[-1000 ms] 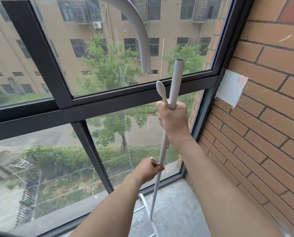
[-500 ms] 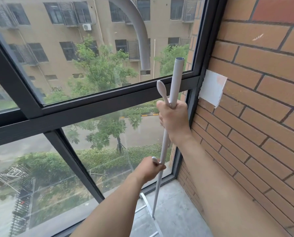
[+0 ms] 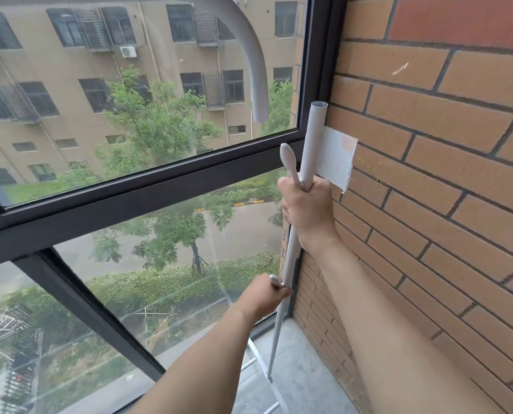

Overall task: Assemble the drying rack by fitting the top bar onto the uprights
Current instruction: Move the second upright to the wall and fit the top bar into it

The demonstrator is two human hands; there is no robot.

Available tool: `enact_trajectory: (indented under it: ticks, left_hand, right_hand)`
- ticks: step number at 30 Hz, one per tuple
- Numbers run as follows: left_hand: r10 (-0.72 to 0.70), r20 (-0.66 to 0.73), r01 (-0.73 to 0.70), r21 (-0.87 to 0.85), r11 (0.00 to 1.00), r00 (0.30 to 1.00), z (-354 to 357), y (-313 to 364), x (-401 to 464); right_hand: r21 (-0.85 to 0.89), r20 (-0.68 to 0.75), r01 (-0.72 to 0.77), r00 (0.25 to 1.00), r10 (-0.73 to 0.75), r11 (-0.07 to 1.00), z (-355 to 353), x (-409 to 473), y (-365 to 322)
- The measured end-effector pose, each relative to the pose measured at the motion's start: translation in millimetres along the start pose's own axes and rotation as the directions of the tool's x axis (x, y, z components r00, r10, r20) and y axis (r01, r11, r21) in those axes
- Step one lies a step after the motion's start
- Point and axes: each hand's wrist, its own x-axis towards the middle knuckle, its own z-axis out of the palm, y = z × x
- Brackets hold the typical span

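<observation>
Upright [image 3: 312,144] gripped by right hand [image 3: 306,210], left hand [image 3: 267,295] curled lower; open end just beside brick wall [image 3: 428,204].

No text, label, brand, number or sign can be read. The white paper patch [image 3: 336,158] on the brick wall [image 3: 446,180] is blank, the white pole [image 3: 312,144] bears no marking, and the building [image 3: 70,85] beyond the window shows no lettering.
</observation>
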Motion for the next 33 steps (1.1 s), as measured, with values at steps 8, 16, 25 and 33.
enact_trajectory:
  ticks: [8, 16, 25, 33]
  left_hand:
    - [0.019, 0.053, -0.020, 0.033, 0.999, 0.998, 21, 32, 24]
    - [0.026, 0.065, -0.028, 0.022, 0.999, 0.998, 40, 61, 46]
    - [0.077, 0.066, -0.079, 0.028, 0.996, 0.995, 59, 89, 75]
    - [0.092, 0.071, -0.094, 0.024, 0.995, 0.993, 76, 109, 101]
  right_hand:
    - [-0.043, -0.052, -0.004, 0.999, 0.002, 0.999, -35, 27, 13]
    - [-0.067, -0.107, 0.009, 0.994, -0.016, 0.998, -67, 50, 19]
    - [-0.069, -0.184, 0.011, 0.983, -0.023, 0.998, -96, 72, 18]
    - [-0.114, -0.201, 0.036, 0.978, -0.058, 0.993, -116, 84, 13]
